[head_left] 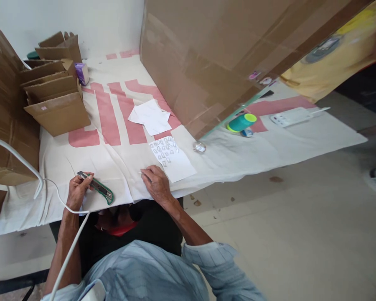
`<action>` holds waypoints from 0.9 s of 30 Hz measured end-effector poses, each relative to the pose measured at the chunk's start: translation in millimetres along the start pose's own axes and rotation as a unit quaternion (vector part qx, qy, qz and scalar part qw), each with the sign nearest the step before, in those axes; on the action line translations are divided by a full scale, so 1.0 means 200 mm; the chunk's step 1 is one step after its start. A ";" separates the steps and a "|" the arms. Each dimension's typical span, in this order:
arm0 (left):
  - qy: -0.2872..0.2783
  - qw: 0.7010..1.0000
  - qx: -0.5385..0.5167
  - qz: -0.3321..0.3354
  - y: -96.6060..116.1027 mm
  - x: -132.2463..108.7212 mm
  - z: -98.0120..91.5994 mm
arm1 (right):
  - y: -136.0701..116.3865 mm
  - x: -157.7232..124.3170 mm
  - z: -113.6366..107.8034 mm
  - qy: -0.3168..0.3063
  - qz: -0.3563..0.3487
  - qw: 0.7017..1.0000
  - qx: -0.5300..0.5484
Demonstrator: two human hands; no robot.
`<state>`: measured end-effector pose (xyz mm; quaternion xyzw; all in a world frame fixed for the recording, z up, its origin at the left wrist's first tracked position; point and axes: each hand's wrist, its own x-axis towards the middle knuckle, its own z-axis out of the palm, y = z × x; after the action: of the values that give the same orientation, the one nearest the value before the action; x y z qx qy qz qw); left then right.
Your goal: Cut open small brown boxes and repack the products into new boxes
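Left hand [77, 189] gripped a green-and-grey utility knife [102, 189]

The knife was at the lower left of the frame, pinched between thumb and fingers over a bench covered in white cloth with red markings [119, 167]. The right hand [157, 183] rested at lower centre, fingers curled, just beside a white paper sheet with small grey outlined shapes [180, 166]; I could not tell whether its grip held anything. Plain white papers [152, 117] lay near the frame's centre. Open brown cardboard boxes [61, 115] stood at upper left, and a teal cylinder with a yellow-green cap [239, 123] lay right of centre.
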<state>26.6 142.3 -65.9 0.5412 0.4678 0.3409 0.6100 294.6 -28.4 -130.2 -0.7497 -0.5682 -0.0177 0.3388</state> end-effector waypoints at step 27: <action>-0.029 0.998 0.047 -0.023 0.01 -0.07 -0.10 | -0.29 -0.44 0.02 -0.034 -0.129 0.990 0.052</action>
<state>3.4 136.4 -60.0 0.5682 0.4773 0.2886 0.6050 212.5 -92.6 -142.1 -0.6518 -0.6711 -0.0062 0.3531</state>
